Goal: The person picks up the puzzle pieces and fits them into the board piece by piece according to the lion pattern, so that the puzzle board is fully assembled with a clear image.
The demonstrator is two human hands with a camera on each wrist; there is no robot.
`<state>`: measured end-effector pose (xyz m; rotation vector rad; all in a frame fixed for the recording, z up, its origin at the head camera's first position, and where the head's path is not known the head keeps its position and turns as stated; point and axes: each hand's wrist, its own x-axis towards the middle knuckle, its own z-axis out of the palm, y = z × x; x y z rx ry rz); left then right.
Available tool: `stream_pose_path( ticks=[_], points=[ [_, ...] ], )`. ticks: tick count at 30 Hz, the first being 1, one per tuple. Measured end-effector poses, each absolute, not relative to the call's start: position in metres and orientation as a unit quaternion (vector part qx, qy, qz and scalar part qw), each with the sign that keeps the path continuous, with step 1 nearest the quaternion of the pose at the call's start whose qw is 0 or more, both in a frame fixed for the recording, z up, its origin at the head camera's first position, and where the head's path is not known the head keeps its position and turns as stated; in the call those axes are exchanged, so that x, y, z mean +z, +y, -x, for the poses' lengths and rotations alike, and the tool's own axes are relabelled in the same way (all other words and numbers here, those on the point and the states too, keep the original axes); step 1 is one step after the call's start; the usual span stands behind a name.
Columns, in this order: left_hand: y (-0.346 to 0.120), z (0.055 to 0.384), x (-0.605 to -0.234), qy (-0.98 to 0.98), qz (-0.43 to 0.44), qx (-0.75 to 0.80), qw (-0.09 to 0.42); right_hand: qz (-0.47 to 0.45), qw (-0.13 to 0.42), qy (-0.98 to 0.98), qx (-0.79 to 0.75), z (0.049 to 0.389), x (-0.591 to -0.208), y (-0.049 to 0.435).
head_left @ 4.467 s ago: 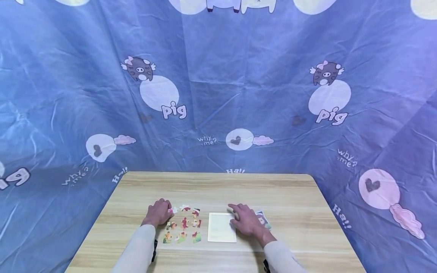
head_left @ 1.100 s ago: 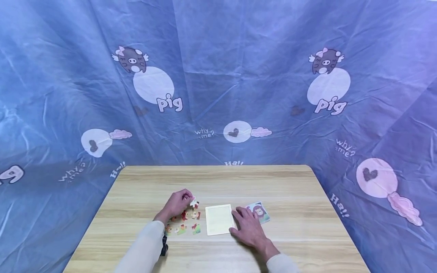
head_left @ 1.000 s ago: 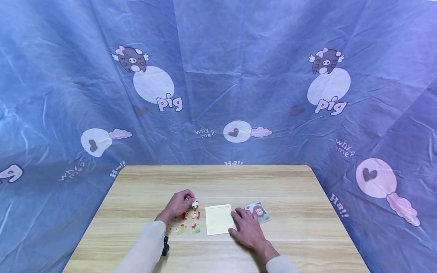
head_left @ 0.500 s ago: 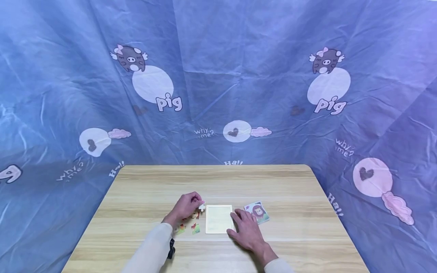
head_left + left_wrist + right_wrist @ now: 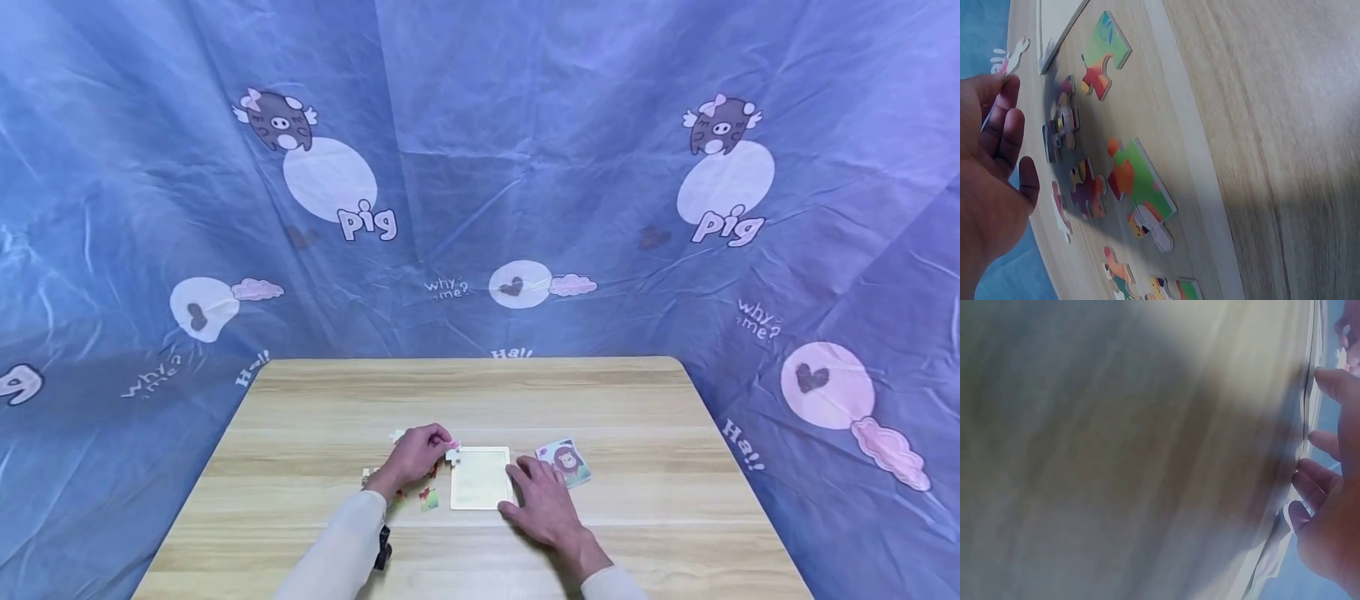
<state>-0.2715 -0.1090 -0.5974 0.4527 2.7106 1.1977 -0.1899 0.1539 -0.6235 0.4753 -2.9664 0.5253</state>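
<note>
While its upper edge is pinched between thumb and fingers by the left hand (image 5: 422, 452), a white puzzle piece (image 5: 453, 457) with a pink patch and a knobbed, jigsaw-cut outline is held at the far left corner of a square tray (image 5: 480, 483) — whether the rim is touched cannot be told. The left grip is thus narrowed on that piece; the right hand (image 5: 546, 504) is spread wide, its parted fingers laid along the tray's right edge. The tray is framed by a raised rim, and its flat cream floor is exposed inside. Loose pieces are scattered left of it, partly covered by the left hand: a green-and-red corner piece (image 5: 1110, 40) is seen near the tray, and a green piece (image 5: 1141, 181) printed with animals is set farther off. Beyond the right hand, a lion card (image 5: 566, 462) is laid at a slant. All of these are carried by a light wood-grain worktop (image 5: 637, 400), which is surrounded by wrinkled blue cloth (image 5: 480, 208) — printed with winged pigs, hearts, clouds and white lettering.
</note>
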Motion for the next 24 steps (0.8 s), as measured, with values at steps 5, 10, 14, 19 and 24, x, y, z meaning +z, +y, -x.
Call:
stream_pose_path(
  ticks=[5, 10, 14, 19, 24],
  points=[
    [-0.104, 0.271, -0.599, 0.908, -0.152, 0.383, 0.074, -0.156, 0.043, -0.973, 0.164, 0.191, -0.624, 0.154],
    [-0.097, 0.269, -0.603, 0.911, -0.146, 0.378, 0.079, -0.155, 0.041, -0.974, 0.161, 0.193, -0.624, 0.155],
    [-0.094, 0.267, -0.606, 0.912, -0.136, 0.378, 0.084, -0.153, 0.041, -0.975, 0.157, 0.192, -0.624, 0.156],
    [-0.091, 0.264, -0.608, 0.917, -0.124, 0.369, 0.086, -0.153, 0.036, -0.976, 0.152, 0.19, -0.624, 0.156],
    [-0.089, 0.264, -0.61, 0.928, -0.121, 0.344, 0.071, -0.153, 0.036, -0.976, 0.151, 0.189, -0.625, 0.157]
  ],
)
